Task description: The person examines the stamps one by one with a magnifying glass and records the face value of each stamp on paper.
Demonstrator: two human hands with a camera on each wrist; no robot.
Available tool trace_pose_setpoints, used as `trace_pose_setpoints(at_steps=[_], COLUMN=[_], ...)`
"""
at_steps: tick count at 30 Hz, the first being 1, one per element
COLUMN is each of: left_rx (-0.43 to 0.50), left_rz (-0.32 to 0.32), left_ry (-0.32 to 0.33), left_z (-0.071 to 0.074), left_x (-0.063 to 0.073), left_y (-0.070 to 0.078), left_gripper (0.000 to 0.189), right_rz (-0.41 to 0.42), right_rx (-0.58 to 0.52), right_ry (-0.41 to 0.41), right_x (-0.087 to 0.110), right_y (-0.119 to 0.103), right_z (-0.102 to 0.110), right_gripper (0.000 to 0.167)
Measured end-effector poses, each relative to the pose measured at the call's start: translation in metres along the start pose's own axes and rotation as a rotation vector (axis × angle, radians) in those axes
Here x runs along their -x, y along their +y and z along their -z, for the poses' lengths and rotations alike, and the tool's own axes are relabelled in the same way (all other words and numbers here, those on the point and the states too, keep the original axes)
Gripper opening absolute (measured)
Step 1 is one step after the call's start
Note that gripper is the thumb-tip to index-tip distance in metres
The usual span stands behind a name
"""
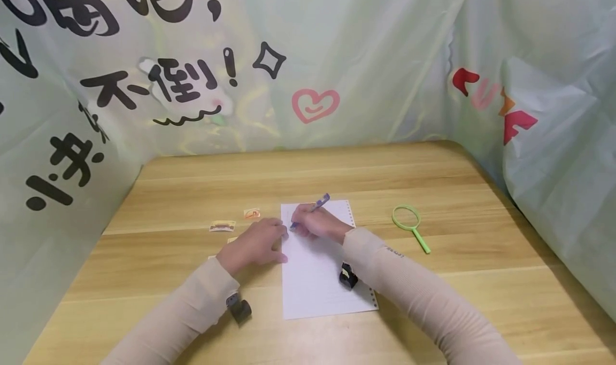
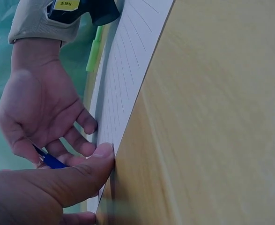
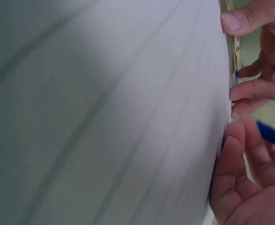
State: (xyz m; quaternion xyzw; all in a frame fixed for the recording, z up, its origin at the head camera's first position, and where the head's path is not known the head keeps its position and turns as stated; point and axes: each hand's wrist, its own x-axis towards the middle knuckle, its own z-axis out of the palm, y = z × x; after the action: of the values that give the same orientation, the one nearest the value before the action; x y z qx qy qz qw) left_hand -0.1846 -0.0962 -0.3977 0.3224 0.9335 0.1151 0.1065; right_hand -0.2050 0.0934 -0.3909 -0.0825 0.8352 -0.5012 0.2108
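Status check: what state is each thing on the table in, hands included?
Ruled sheet: lying flat.
Pen: gripped, tilted; tip contact unclear.
Right hand: gripping the pen.
Left hand: touching the sheet's left edge.
Magnifying glass: lying flat, untouched.
Printed cards: two plainly visible, lying flat, untouched.

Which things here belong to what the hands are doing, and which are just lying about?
In the job:
- blue pen, held in the right hand
- lined paper, under the pen, its edge touched by the left hand

Apparently just lying about:
- green magnifying glass, right of the paper
- small printed cards, left of the paper
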Motion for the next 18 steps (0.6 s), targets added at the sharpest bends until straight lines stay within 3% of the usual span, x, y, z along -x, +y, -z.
trace_pose_setpoints(at_steps=[18], left_rx=[0.009], left_rz=[0.018], left_ry=[-0.018], left_z=[0.0015], left_x=[0.0002], left_y=[0.0014], left_gripper=[0.047], right_rz=[0.042], right_rx=[0.025], right_ry=[0.0], right_x=[0.0036], right_y=[-0.0014], right_z=[0.0012], right_gripper=[0.024])
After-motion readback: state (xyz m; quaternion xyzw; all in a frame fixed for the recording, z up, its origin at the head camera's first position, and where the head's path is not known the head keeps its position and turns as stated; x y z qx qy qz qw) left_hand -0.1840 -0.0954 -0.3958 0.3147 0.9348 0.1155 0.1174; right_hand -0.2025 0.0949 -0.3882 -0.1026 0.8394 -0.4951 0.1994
